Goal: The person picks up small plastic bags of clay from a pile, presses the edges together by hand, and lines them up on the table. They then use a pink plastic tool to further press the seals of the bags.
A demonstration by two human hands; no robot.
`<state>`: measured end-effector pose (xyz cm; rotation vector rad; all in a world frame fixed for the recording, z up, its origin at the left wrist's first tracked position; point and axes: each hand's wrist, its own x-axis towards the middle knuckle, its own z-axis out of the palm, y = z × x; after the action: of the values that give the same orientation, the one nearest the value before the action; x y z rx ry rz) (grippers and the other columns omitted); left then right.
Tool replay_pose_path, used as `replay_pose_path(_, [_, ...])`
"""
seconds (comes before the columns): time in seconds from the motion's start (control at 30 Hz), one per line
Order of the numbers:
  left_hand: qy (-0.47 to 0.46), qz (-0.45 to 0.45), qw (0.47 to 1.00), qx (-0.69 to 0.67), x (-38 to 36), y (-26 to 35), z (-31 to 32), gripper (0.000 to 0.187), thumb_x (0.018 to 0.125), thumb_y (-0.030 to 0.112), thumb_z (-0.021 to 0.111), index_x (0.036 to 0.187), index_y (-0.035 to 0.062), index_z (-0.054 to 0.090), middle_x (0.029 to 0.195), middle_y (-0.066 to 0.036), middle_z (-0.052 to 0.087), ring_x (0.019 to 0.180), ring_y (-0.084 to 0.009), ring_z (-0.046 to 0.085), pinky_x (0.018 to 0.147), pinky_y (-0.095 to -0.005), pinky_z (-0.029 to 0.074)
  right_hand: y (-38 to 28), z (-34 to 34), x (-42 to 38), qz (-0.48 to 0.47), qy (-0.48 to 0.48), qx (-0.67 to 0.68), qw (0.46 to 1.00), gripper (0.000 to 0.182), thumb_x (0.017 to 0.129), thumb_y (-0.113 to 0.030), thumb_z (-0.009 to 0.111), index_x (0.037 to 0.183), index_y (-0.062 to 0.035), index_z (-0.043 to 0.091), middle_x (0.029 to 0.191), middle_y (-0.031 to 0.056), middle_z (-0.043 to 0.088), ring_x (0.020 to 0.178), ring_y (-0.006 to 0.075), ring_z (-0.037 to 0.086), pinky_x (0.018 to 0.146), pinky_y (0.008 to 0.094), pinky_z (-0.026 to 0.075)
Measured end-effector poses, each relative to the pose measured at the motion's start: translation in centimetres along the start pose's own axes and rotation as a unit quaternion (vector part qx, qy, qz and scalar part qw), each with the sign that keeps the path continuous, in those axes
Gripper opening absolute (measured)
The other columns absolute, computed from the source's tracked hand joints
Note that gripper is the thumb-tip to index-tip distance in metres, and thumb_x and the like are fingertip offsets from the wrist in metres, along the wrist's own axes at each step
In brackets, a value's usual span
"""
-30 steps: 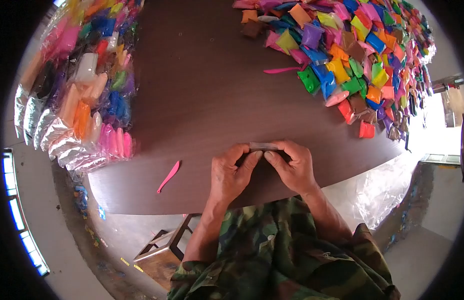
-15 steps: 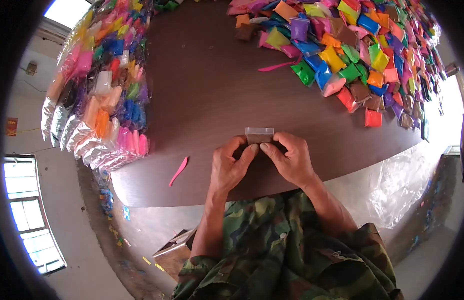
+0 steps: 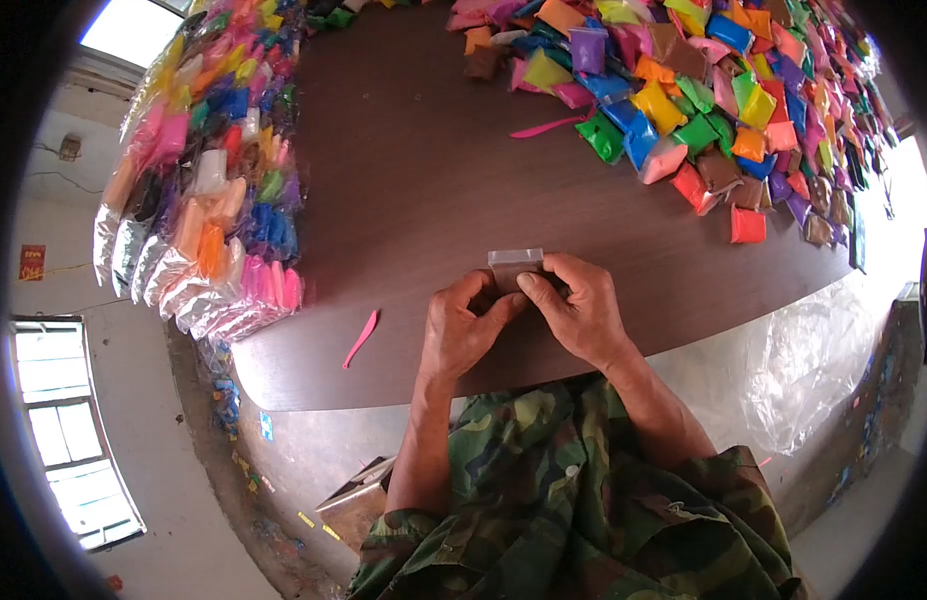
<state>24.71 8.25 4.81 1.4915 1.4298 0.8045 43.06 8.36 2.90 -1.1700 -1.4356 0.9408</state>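
Observation:
Between my two hands, near the table's front edge, is a small brown packet [image 3: 516, 265] with a clear strip along its top. My left hand [image 3: 466, 318] grips the packet's left side, fingers curled behind it and thumb at its lower edge. On the right side, my right hand [image 3: 579, 308] pinches it, with the thumb lying across its front. The fingers hide much of the packet's lower part. A pink plastic knife-shaped tool [image 3: 361, 339] lies on the table to the left of my hands.
Many colourful small packets [image 3: 697, 137] are heaped on the brown table [image 3: 404, 190] at the right. Long clear bags of coloured packets [image 3: 212, 240] line the left side. Another pink tool [image 3: 549, 127] lies by the heap. A box [image 3: 356, 503] stands below the table.
My right thumb has moved up onto the front of the packet, and my left thumb has shifted slightly right. The whole view has shifted slightly.

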Motion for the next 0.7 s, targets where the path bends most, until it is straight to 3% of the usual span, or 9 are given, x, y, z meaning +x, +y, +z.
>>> replay_pose_path(0.23, [0.005,0.004,1.000,-0.001,0.3,0.3,0.2,0.024,0.087,0.015,0.085,0.100,-0.0012,0.073,0.081,-0.008,0.074,0.073,-0.0111,0.065,0.065,-0.0304,0.052,-0.3,-0.4,0.1,0.004,-0.006,0.008,1.000,0.018,0.098,-0.014,0.074,0.090,0.0002,0.064,0.073,-0.0008,0.057,0.068,0.0029,0.048,0.057,0.0237,0.042])
replay_pose_path(0.33, [0.002,0.004,1.000,0.006,0.1,0.6,0.0,0.025,0.087,0.015,0.085,0.101,-0.0019,0.072,0.085,-0.010,0.076,0.076,-0.0122,0.067,0.067,-0.0306,0.053,-1.0,-0.4,0.0,0.049,-0.016,0.013,0.999,0.015,0.096,-0.014,0.074,0.097,0.0000,0.069,0.077,0.0095,0.065,0.067,0.0126,0.060,0.060,0.0312,0.051])
replay_pose_path(0.43, [-0.001,0.019,1.000,-0.013,-0.1,0.7,0.0,0.025,0.086,0.015,0.085,0.101,-0.0015,0.073,0.086,-0.009,0.076,0.077,-0.0123,0.068,0.067,-0.0310,0.054,-1.4,-0.5,0.0,0.083,-0.001,0.080,0.993,0.016,0.097,-0.014,0.074,0.104,0.0007,0.071,0.082,0.0080,0.069,0.072,0.0108,0.063,0.064,0.0297,0.053])
replay_pose_path(0.53, [-0.012,-0.006,0.999,0.045,0.0,1.0,0.0,0.028,0.084,0.018,0.087,0.100,-0.0011,0.074,0.084,-0.008,0.075,0.075,-0.0121,0.067,0.065,-0.0319,0.054,-0.1,-0.1,0.2,-0.026,0.017,0.045,0.999,0.019,0.098,-0.016,0.074,0.107,0.0007,0.072,0.086,0.0072,0.071,0.075,0.0099,0.064,0.065,0.0292,0.053])
replay_pose_path(0.7, [-0.017,-0.022,0.997,0.076,0.1,1.9,-0.1,0.029,0.083,0.020,0.088,0.096,-0.0013,0.074,0.079,-0.008,0.074,0.071,-0.0113,0.065,0.061,-0.0320,0.053,-0.3,-0.5,-0.1,0.022,-0.010,0.049,0.999,0.017,0.099,-0.017,0.073,0.105,-0.0008,0.073,0.087,0.0069,0.072,0.076,0.0096,0.065,0.064,0.0283,0.052])
